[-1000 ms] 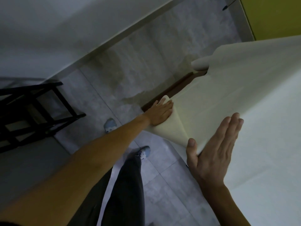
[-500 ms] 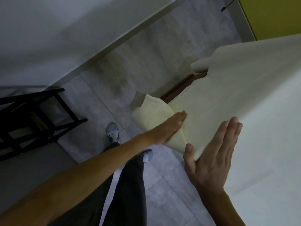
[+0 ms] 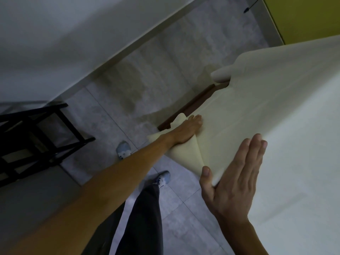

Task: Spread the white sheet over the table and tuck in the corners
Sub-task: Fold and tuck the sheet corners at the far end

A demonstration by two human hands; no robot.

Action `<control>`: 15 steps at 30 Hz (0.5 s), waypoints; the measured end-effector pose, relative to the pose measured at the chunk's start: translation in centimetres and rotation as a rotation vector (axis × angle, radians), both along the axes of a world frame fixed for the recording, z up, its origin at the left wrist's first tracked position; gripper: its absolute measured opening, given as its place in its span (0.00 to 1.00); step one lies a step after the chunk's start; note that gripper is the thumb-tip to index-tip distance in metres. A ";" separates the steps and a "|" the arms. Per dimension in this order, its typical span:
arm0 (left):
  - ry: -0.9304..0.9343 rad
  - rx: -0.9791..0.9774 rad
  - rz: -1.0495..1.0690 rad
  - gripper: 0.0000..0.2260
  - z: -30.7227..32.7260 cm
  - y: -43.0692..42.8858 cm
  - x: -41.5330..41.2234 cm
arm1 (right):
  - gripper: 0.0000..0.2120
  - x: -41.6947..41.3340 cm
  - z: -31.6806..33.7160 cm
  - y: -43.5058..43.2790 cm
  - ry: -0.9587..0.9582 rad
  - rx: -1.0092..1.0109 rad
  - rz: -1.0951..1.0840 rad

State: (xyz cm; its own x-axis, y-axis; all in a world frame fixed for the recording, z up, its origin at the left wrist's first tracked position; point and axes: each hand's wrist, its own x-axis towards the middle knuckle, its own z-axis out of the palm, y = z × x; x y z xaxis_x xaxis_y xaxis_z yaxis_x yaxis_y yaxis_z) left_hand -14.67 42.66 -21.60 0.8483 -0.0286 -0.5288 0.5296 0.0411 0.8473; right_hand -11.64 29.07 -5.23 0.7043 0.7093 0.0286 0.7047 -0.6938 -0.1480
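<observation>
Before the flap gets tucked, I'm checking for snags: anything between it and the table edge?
Nothing visible. The left hand presses the flap by the bare table edge; the right hand pins the corner.

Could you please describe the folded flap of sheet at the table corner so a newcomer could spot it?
Start at the white sheet covering the table. At its near corner, a triangular flap hangs between the left hand and right hand. It alone tapers to a point.

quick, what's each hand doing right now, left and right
Left hand: open, flat, pressing the hanging fold of the white fabric sheet against the table's side.
Right hand: open, palm on the sheet at the corner.
</observation>
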 end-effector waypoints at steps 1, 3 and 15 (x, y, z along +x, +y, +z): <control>-0.008 -0.045 0.035 0.24 0.8 0.4 -0.7 | 0.39 -0.1 -0.1 -0.3 0.006 0.007 0.019; 0.059 -0.067 0.124 0.23 3.2 0.7 -1.5 | 0.39 0.0 -0.1 -0.6 0.017 -0.007 0.030; -0.303 0.304 0.055 0.25 3.2 -4.1 -8.1 | 0.40 0.0 -0.6 -0.4 -0.016 0.022 0.020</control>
